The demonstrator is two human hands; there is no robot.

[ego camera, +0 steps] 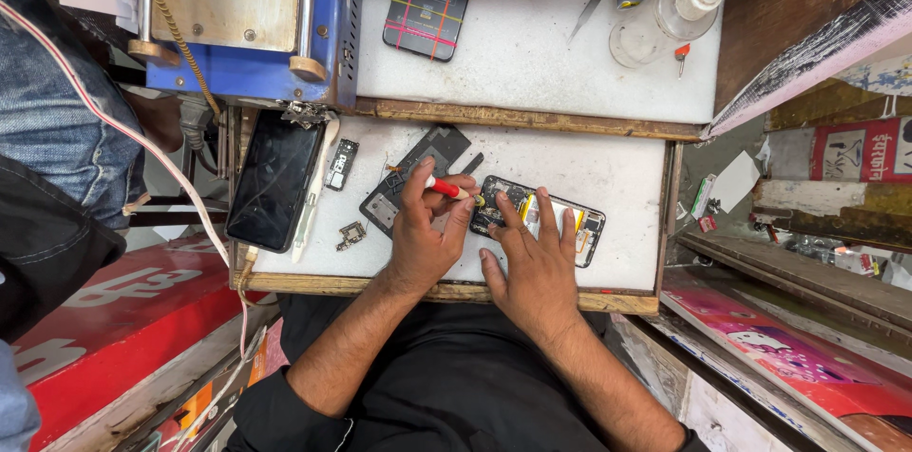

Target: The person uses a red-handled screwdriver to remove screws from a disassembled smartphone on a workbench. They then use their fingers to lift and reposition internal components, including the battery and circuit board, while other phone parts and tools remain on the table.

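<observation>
Pinching a red-handled screwdriver (446, 189), left hand (423, 234) works the opened black phone (538, 220) near white bench's (617, 172) front edge; right hand (534, 257), fingers spread, presses it flat. Keep tip vertical, w/ steady pressure.

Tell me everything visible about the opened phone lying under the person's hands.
The opened phone lies flat on the white tray, long axis running left to right, its back cover off. Inside show dark circuit parts at the left end, a yellow strip in the middle and a dark frame around. The right hand presses spread fingers on its middle, hiding part of it. The left hand holds a red-and-white screwdriver with its tip at the phone's left end. Finer parts are too small to tell.
</observation>
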